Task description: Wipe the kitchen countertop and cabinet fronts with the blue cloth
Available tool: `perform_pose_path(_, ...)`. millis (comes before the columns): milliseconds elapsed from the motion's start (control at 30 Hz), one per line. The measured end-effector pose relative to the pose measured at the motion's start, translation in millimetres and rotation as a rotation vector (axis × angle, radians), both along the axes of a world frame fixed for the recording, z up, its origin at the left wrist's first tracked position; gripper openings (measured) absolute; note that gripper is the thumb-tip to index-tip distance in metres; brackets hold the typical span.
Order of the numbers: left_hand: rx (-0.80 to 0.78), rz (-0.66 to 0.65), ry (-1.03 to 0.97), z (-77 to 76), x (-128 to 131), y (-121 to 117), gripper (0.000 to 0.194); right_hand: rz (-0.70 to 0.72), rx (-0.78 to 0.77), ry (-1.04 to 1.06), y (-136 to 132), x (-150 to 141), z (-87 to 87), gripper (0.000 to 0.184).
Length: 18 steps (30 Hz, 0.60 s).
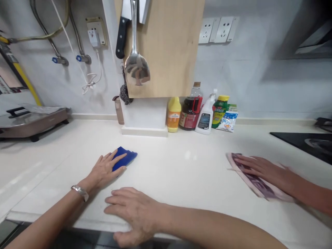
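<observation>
My left hand (102, 171), with a silver bracelet at its wrist, lies palm down on a folded blue cloth (127, 157) on the white countertop (176, 173). Its fingers are spread and stretched flat over the cloth, which sticks out past them. Nearer the counter's front edge is my right hand (135, 214), palm down, fingers apart, holding nothing. At the right, another person's hand (261, 169) presses on a pink and purple cloth (259, 186); that hand is slightly blurred.
Along the wall stand a yellow bottle (173, 116), a dark sauce bottle (190, 114), a white spray bottle (205, 119), a green container (220, 112) and a small packet (228, 121). Above hangs a spatula (136, 65). An electric pan (31, 121) sits left, a black stove (308, 143) right.
</observation>
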<state>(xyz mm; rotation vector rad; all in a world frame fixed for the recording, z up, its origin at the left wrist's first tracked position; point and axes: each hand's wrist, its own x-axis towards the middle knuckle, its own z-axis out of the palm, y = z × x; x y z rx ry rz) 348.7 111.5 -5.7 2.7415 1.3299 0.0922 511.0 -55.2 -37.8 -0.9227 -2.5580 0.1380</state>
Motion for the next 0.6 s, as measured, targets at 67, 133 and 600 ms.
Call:
perform_pose_path(67, -0.005, 0.079, 0.002, 2.6, -8, 16, 0.070, 0.004, -0.012, 0.030, -2, 1, -0.2, 0.066)
perform_pose_path(133, 0.011, 0.152, -0.001, 5.0, -16, 32, 0.069, 0.007, -0.028, 0.072, -6, 0, 1.1, 0.064)
perform_pose_path(600, 0.101, 0.336, -0.119, -6.9, 19, 164, 0.062, 0.019, 0.267, 0.078, 14, -7, -74.9, 0.040)
